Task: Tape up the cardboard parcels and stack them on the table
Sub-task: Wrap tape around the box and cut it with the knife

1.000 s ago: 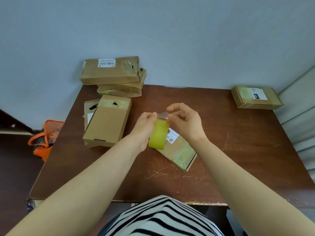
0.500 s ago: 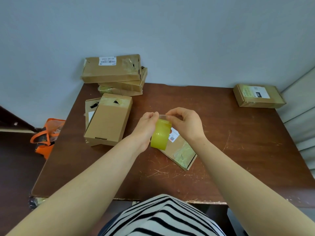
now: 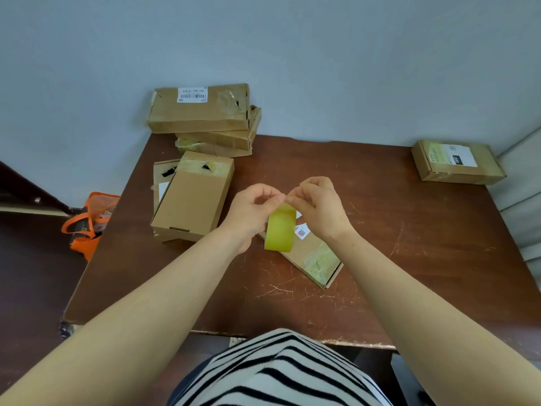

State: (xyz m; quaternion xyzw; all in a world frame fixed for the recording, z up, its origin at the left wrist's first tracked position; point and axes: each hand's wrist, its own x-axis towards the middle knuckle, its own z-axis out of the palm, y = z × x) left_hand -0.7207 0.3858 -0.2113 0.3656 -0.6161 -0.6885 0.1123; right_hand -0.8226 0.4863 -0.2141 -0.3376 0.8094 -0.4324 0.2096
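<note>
- Two hands met mid-frame: the left hand (image 3: 254, 212) was curled round the yellow tape roll (image 3: 279, 230), holding it on edge just above the surface (image 3: 409, 259). The right hand (image 3: 319, 209) had its fingertips pinched at the roll's top rim.
- Whether the right hand actually had the free end of the tape, I could not tell; the fingertips of both hands crowded that spot.
- My read of the step was finding and lifting the tape end, ready for the flat parcel (image 3: 316, 256) that lay slantwise under the roll, just right of centre.
- To do it well, the left hand needed a firm hold so the roll did not turn while a right fingernail worked under the edge.
- A clean peel called for lifting the end across its full width; picking at one corner risked splitting the tape into a sliver.
- Once freed, the strip was best drawn out low over the flat parcel and kept from folding onto itself.
- Other parcels waited: a stack (image 3: 202, 112) at upper left of centre against the wall, a box (image 3: 193, 197) left of the hands, and a lone parcel (image 3: 456, 162) at upper right.
- An orange bag (image 3: 87, 221) sat on the floor at the left edge, out of play.
</note>
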